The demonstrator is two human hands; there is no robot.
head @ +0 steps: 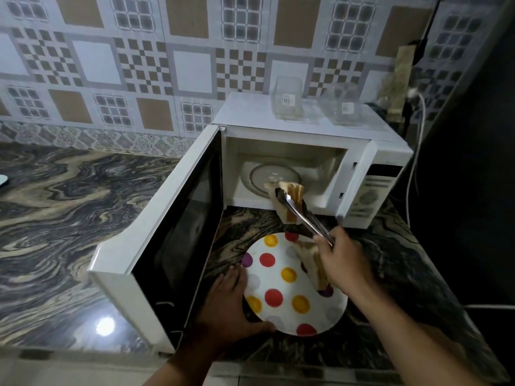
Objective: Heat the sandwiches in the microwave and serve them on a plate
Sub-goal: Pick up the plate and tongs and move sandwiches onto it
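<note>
A: Right fingers (323,240) wrapped round the tongs (303,215). Tongs clamp a sandwich (289,199), which is airborne at the microwave (359,162) mouth. Left hand (231,302) grips the plate (278,277) rim, low over the worktop (83,204).
B: Loading or unloading?
A: Can't tell (turntable (262,176) bare, second sandwich (309,260) on plate). If unloading: bring it over the plate, lower it beside the other, release.

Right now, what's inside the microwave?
Inside the open microwave, only the glass turntable shows, with no food on its visible part. A sandwich gripped by tongs in the right hand hangs at the opening and covers the turntable's front right edge.
</note>
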